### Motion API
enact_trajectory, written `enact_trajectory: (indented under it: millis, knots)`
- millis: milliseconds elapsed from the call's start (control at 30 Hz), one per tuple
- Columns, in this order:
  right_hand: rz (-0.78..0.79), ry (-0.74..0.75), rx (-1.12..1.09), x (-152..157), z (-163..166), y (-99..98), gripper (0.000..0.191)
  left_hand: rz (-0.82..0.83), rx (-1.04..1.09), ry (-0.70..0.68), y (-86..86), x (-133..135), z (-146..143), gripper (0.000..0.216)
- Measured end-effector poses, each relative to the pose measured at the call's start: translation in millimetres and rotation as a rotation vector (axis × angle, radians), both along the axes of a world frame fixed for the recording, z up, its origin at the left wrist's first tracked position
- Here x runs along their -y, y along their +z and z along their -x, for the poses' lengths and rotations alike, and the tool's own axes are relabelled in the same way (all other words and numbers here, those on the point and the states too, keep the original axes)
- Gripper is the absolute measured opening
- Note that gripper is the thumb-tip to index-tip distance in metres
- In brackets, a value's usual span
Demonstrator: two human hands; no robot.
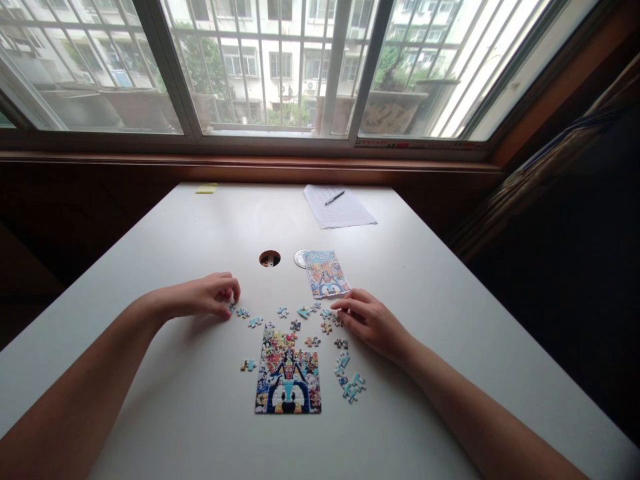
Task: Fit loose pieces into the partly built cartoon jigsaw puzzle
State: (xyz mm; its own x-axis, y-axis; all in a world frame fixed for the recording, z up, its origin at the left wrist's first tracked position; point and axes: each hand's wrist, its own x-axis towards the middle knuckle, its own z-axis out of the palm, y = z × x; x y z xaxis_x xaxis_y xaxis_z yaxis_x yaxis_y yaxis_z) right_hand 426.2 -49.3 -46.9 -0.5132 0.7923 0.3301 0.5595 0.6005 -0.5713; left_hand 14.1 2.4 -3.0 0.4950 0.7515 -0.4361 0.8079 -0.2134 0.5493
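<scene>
A partly assembled jigsaw puzzle [289, 383] lies on the white table, with a blue dog face at its lower part and a ragged upper edge. My left hand [220, 293] is at the upper left of it, fingers curled and thumb closed around a small puzzle piece [232, 308]. Over loose pieces at the upper right is my right hand [367, 320], its fingers stretched out and holding nothing; fingertips reach a puzzle piece [326, 313]. Several loose pieces lie in an arc around the puzzle, including a joined light-blue cluster [354, 387] at right and a piece [248, 365] at left.
A picture sheet [326, 273] of the same design lies beyond the pieces, partly over a round silver cover [300, 259]. Left of it is a cable hole [270, 259]. Papers [340, 210] with a pen [335, 198] and a yellow sticky note [206, 189] lie near the window.
</scene>
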Motion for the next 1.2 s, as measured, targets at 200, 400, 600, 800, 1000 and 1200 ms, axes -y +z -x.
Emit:
enact_trajectory:
  millis: [200, 400, 600, 800, 1000, 1200]
  knots:
    - [-0.030, 0.030, 0.048, 0.6, 0.2, 1.0, 0.026, 0.006, 0.001, 0.006, 2.2, 1.3, -1.2, 0.029]
    - [-0.025, 0.039, 0.076, 0.3, 0.1, 0.7, 0.027, 0.013, 0.004, 0.016, 1.9, 0.9, -1.7, 0.028]
    - [-0.025, 0.044, 0.052, 0.1, 0.5, 0.7, 0.020, 0.017, 0.012, 0.013, 2.9, 1.5, -2.0, 0.029]
    - [-0.024, 0.041, 0.045, 0.8, 0.2, 1.8, 0.018, 0.008, 0.003, 0.004, 3.5, 1.7, -2.2, 0.029]
    - [-0.020, 0.046, 0.042, 0.7, -0.2, 2.2, 0.017, 0.005, 0.002, 0.008, 3.3, 0.9, -3.3, 0.029]
    - [-0.022, 0.044, 0.036, -0.1, -0.8, 0.7, 0.017, 0.010, 0.008, 0.003, 1.2, 0.8, -1.1, 0.030]
